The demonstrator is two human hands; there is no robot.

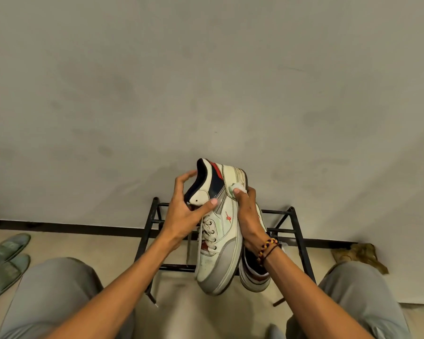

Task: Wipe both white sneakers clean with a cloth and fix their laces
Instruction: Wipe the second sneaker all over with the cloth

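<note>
Above the rack, at centre: white sneaker (220,228) held up in the air, toe toward the person, heel up.
Left hand (186,211): grasping the sneaker at its collar, thumb on the tongue.
Right hand (249,216): pinching a small white cloth (238,187) against the sneaker's side near the heel.
Second sneaker (255,272): on the black metal rack (301,248), just behind the right wrist.
Laces (209,232): threaded, one end hanging loose.
Far left, floor: grey slippers (5,260).
</note>
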